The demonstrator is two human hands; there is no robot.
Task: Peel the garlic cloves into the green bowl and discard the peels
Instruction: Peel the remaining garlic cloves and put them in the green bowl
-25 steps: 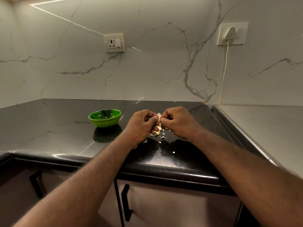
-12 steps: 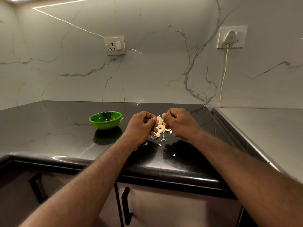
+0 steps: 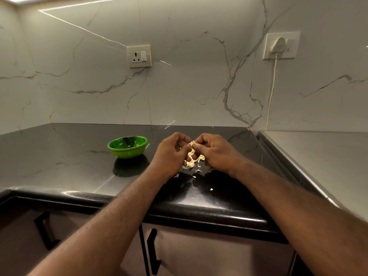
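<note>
Change: fingertips of left hand (image 3: 171, 154) & right hand (image 3: 216, 152) have drawn closer tog. vs 0.5 s ago, meeting above garlic pile (image 3: 190, 163); green bowl (image 3: 127, 153) & pile sit where they were.
Held: small pale garlic clove (image 3: 191, 144), pinched betw. both hands' fingertips, just above pile; too small to tell skin on or off.
Left hand: fingers curled, thumb + forefinger nipping clove's left side; back of hand faces cam.
Right hand: fingers curled, thumb + forefinger nipping clove's right side; lower fingers reach down to pile.
Pile: yellowish-white cloves & skins on counter (image 3: 59, 156), under & betw. the hands, partly hidden by fingers.
Peel bits (image 3: 198, 170): few white flakes on near side of pile; one lone flake nearer still, toward counter's front edge.
Bowl: upright on counter, left of left hand, apart from it; inside dark & shiny, contents can't tell; reflection shows on stone below.
Counter top: glossy black stone w/ pale veins, rounded near edge.
Steel surface (image 3: 318, 156): right of counter, butting against it.
Wall (image 3: 199, 76): white marble, grey veins.
Socket (image 3: 139, 56): far centre, w/ switch.
Second socket (image 3: 292, 45): far right, white plug (image 3: 278, 45) in it, cord (image 3: 271, 92) hanging down to counter's far-right corner.
Cabinets (image 3: 209, 255): under counter, near; black handles (image 3: 153, 253).
</note>
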